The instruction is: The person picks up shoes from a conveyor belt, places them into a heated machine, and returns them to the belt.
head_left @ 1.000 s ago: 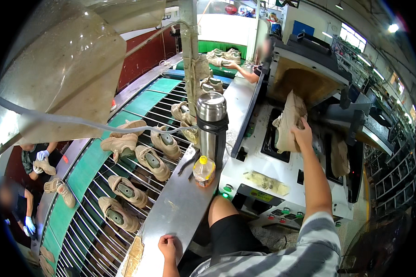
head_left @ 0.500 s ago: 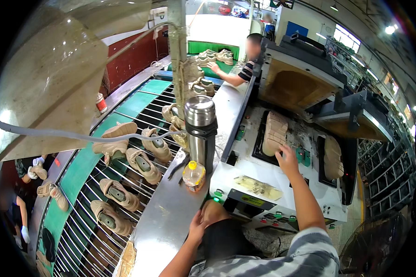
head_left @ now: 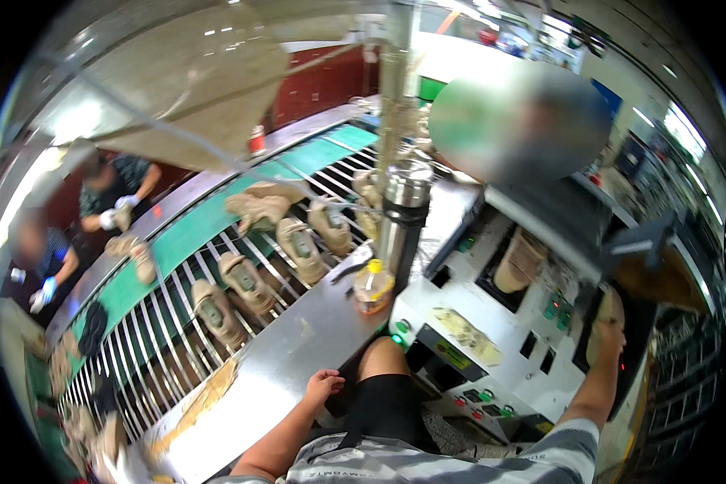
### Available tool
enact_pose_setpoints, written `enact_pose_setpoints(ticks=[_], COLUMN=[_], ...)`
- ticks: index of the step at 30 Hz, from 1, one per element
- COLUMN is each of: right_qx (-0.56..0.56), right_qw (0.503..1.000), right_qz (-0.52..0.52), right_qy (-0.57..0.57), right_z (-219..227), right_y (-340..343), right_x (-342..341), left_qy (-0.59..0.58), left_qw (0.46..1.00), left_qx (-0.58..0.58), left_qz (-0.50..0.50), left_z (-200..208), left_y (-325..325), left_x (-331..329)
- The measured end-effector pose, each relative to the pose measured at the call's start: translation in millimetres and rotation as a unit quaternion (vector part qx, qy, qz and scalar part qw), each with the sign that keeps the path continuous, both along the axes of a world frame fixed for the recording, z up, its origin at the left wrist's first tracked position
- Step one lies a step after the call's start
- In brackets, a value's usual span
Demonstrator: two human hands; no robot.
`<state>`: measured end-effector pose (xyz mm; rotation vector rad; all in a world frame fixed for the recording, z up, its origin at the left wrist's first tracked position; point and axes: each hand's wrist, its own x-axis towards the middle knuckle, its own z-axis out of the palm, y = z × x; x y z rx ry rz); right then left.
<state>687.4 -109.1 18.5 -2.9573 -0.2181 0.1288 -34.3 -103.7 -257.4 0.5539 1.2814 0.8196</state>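
Observation:
My right hand (head_left: 611, 332) reaches into the right bay of the white machine (head_left: 427, 319) and closes on the near end of a beige shoe (head_left: 607, 309). Part of that shoe is hidden by my fingers. In the left bay lies another beige shoe (head_left: 521, 260), partly covered by a tilted dark lid (head_left: 540, 216). My left hand (head_left: 324, 387) hovers by the metal table's edge beside my knee, its fingers loosely bent and nothing in them.
A steel flask (head_left: 406, 210) and a yellow-capped bottle (head_left: 373, 287) stand on the metal table (head_left: 298, 347). Several beige shoes rest on a roller rack (head_left: 169, 355) along the green belt (head_left: 189, 242). Two people work beyond it; another, blurred, is behind the machine.
My right hand has moved from the left bay's shoe to the right bay's shoe. The left bay's lid has come down lower. My left hand has left my knee, and my view has turned left.

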Motion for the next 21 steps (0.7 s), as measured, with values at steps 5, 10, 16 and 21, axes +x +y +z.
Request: enact_pose_setpoints(ticks=[5, 10, 16, 21], right_qx=[0.226, 0.192, 0.376, 0.570], right_qw=[0.973, 0.959, 0.823, 0.749], right_qz=[0.045, -0.030, 0.078, 0.254], right_qy=[0.031, -0.206, -0.418, -0.224], right_z=[-67.4, -36.3, -84.7, -78.6], right_y=[-42.2, -46.6, -103.9, -132.5], right_x=[138.4, -23.1, -99.9, -212.9], left_qy=[0.027, 0.003, -0.055, -0.146], left_qw=[1.000, 1.000, 0.991, 0.921], left_qx=[-0.009, -0.001, 0.093, 0.216], left_qz=[-0.012, -0.002, -0.077, -0.290], left_z=[24.0, 28.6, 64.2, 110.1], left_y=[-37.7, -48.9, -38.3, -39.3], left_x=[-41.6, -44.8, -4.7, 28.1])
